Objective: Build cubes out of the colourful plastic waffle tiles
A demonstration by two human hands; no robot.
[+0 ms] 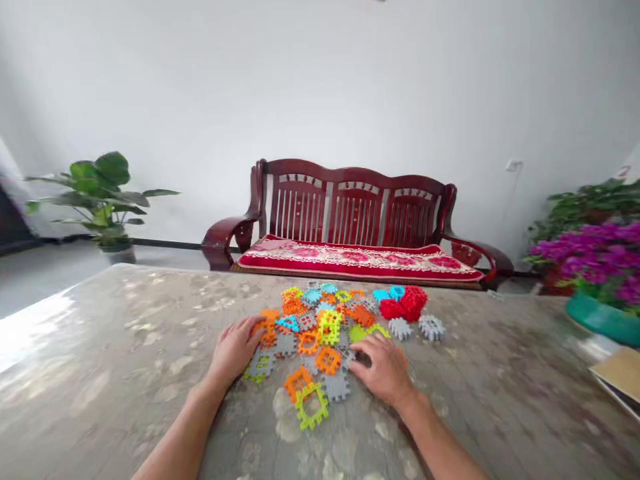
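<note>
A loose heap of plastic interlocking tiles with toothed edges lies mid-table, in orange, yellow-green, grey and blue. My left hand (235,350) rests at the heap's left side, fingers stretched out against an orange tile (270,319). Below its fingertips is a grey tile (260,363) with a yellow-green one partly under it. At the right side, my right hand (383,367) lies with thumb and fingers apart, the fingertips near grey tiles. A yellow-green square frame tile (312,405) is nearest me, overlapping an orange tile (298,383). Neither hand visibly grips anything.
Red assembled pieces (413,303) and grey gear-like pieces (431,327) stand right of the heap. A teal pot (600,319) with purple flowers and a brown book-like item (620,373) are at the table's right. Beyond the patterned table (150,320) stands a wooden bench (355,200).
</note>
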